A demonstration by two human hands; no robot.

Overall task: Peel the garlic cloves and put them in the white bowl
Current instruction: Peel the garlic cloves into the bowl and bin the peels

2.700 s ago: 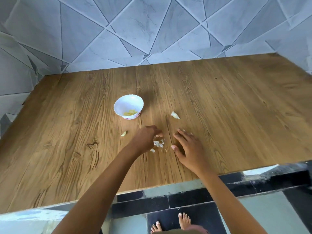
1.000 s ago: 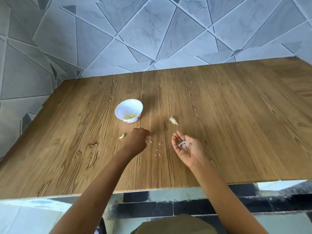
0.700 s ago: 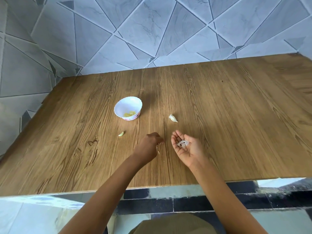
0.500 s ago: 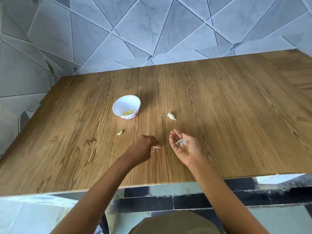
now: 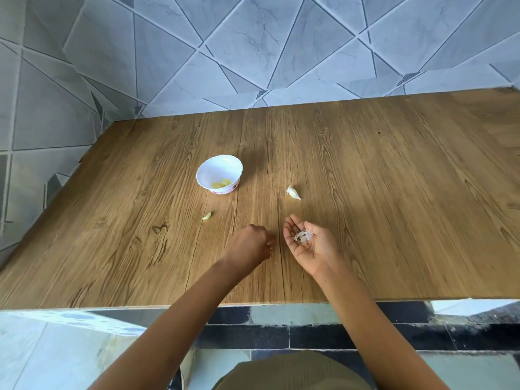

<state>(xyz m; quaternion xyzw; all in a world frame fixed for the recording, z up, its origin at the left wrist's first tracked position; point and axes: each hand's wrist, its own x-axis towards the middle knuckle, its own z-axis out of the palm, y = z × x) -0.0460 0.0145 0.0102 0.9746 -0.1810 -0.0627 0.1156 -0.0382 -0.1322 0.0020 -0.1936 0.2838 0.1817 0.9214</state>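
Observation:
A small white bowl (image 5: 219, 171) with peeled yellow cloves inside stands on the wooden table (image 5: 380, 192). An unpeeled garlic clove (image 5: 293, 192) lies to its right. Lying alone in front of the bowl is a small pale clove (image 5: 206, 216). My right hand (image 5: 309, 243) is held palm up just above the table, with a little heap of papery garlic skins (image 5: 302, 236) in its palm. My left hand (image 5: 250, 243) is beside it, knuckles up. Its fingers are curled, with the tips pinched together toward the right palm; the scrap they hold is mostly hidden.
A grey tiled wall (image 5: 253, 52) runs along the back and left of the table. The table's front edge (image 5: 253, 304) is close to my body, with a tiled floor below.
My right hand has turned palm up and now carries the skins that lay on the table. My left hand picked small scraps off the wood and drew close to the right palm.

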